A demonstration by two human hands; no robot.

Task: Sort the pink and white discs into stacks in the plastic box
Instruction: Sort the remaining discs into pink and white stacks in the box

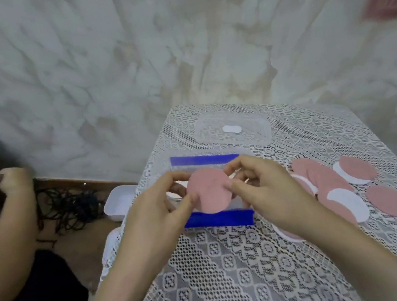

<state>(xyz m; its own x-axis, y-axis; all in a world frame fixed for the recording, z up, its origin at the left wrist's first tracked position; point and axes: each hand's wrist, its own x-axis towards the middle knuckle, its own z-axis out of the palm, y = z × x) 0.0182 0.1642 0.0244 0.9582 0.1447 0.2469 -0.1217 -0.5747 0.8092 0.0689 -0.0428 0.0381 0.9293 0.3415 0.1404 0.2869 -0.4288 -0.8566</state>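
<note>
The person held one pink disc (209, 191) between both hands, the left hand (159, 206) pinching its left edge with thumb and fingertips and the right hand (261, 187) pinching the opposite edge. To my eye that two-sided grip was there to keep the thin, floppy piece flat and level for setting down. The disc hung directly over the plastic box (217, 220), whose blue-edged sides showed just beyond and just beneath the fingers, so it looked about to go onto a stack inside. Something white showed behind the left fingers, perhaps the white stack, though I could not be sure. The unsorted discs (332, 182), pink and white overlapping, lay spread just to the right of the right hand, within easy reach for the next pick. The clear lid (233, 130) sat beyond both hands, out of the way of the work.
</note>
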